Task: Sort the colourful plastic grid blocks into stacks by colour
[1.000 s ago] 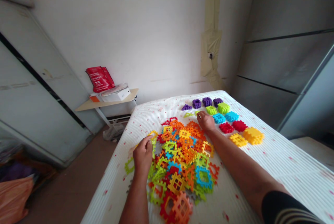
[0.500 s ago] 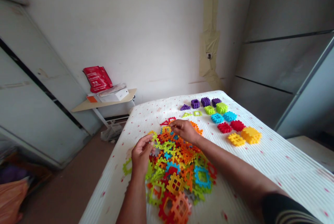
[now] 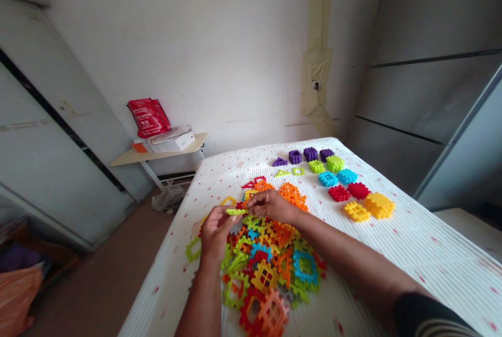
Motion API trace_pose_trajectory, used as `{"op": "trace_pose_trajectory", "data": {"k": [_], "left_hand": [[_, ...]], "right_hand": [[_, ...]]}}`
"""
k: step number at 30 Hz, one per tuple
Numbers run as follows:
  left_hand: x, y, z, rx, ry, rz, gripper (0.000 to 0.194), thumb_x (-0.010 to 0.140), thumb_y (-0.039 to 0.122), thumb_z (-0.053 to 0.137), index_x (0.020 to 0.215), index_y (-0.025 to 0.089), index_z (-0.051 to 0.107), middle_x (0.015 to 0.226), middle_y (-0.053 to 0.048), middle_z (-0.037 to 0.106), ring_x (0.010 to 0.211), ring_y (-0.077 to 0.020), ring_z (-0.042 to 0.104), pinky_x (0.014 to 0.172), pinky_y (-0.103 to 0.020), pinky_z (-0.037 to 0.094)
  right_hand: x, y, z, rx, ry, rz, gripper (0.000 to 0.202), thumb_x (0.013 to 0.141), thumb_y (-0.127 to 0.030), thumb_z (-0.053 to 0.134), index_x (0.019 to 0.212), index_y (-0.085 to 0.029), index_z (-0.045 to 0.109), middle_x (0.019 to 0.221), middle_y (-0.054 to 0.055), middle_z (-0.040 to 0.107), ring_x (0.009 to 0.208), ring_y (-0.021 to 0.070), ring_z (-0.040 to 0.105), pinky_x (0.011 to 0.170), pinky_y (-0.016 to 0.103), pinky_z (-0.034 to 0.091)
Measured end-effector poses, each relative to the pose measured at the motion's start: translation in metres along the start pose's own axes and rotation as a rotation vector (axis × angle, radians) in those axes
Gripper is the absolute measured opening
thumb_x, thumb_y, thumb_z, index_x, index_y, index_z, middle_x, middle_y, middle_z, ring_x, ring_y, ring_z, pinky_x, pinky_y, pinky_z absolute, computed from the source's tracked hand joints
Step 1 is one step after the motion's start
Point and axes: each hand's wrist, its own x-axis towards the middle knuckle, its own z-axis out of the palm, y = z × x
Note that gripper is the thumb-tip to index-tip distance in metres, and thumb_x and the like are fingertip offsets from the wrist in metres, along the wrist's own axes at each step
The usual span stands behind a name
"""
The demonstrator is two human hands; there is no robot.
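My left hand [image 3: 215,227] is closed on a lime green interlocking plastic block [image 3: 236,212], seen nearly edge-on between thumb and fingers above the pile. Close to the block's right end is my right hand [image 3: 270,205], its fingers curled together; whatever they hold, if anything, is hidden. Beneath both hands spreads a mixed heap of flat notched blocks. Among them are a yellow window block [image 3: 264,276], a blue square frame [image 3: 305,267], an orange window block [image 3: 273,312] and a lime frame [image 3: 193,249].
Sorted stacks stand at the right on the white spotted cover [image 3: 392,253]: purple [image 3: 310,154], green [image 3: 334,163], blue [image 3: 347,176], red [image 3: 358,190] and yellow [image 3: 379,205]. A side table [image 3: 129,158] beyond the left edge carries a red bag [image 3: 148,118] and a white box [image 3: 176,142].
My right hand has come back left and nearer, toward my left hand. The green block in my left hand has turned from tilted to nearly flat.
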Motion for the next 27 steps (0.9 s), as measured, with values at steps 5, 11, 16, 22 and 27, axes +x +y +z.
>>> {"op": "trace_pose_trajectory", "data": {"k": [5, 11, 16, 22, 27], "left_hand": [[-0.001, 0.001, 0.001, 0.018, -0.069, 0.106, 0.017, 0.065, 0.023, 0.070, 0.072, 0.016, 0.056, 0.080, -0.003, 0.064, 0.078, -0.0172, 0.063, 0.075, -0.033, 0.051], [-0.002, 0.004, 0.005, 0.075, -0.099, 0.160, 0.016, 0.062, 0.020, 0.071, 0.065, 0.016, 0.056, 0.081, -0.004, 0.063, 0.081, -0.0179, 0.061, 0.075, -0.030, 0.050], [-0.001, 0.002, 0.007, 0.120, -0.007, 0.100, 0.033, 0.060, 0.024, 0.072, 0.090, 0.017, 0.061, 0.094, -0.006, 0.065, 0.088, -0.0196, 0.063, 0.080, -0.031, 0.049], [0.005, -0.005, -0.003, 0.172, 0.208, 0.098, 0.039, 0.066, 0.032, 0.068, 0.100, 0.016, 0.059, 0.089, -0.006, 0.067, 0.078, -0.0156, 0.063, 0.074, -0.027, 0.050], [0.005, -0.007, -0.003, 0.232, 0.210, 0.115, 0.036, 0.065, 0.033, 0.069, 0.095, 0.015, 0.062, 0.086, -0.006, 0.067, 0.076, -0.0160, 0.063, 0.074, -0.028, 0.050]], "right_hand": [[0.000, -0.002, -0.007, -0.008, -0.048, 0.039, 0.025, 0.059, -0.037, 0.073, 0.070, -0.014, 0.068, 0.058, -0.003, 0.059, 0.050, 0.0071, 0.049, 0.051, 0.020, 0.040], [-0.001, -0.002, -0.009, -0.004, -0.102, 0.028, 0.025, 0.059, -0.034, 0.074, 0.069, -0.014, 0.066, 0.059, -0.003, 0.059, 0.051, 0.0072, 0.051, 0.053, 0.020, 0.042], [0.008, 0.008, -0.027, -0.087, -0.061, -0.065, 0.023, 0.063, -0.035, 0.071, 0.073, -0.014, 0.066, 0.065, -0.001, 0.062, 0.058, 0.0099, 0.054, 0.057, 0.022, 0.044], [0.027, 0.029, -0.103, -0.664, 0.507, -0.097, 0.011, 0.071, -0.018, 0.059, 0.079, -0.017, 0.068, 0.076, 0.002, 0.067, 0.069, 0.0138, 0.059, 0.067, 0.024, 0.045], [0.030, 0.055, -0.147, -1.096, 0.579, 0.098, 0.027, 0.075, -0.014, 0.054, 0.097, -0.020, 0.069, 0.092, 0.004, 0.070, 0.078, 0.0145, 0.062, 0.072, 0.021, 0.045]]}}
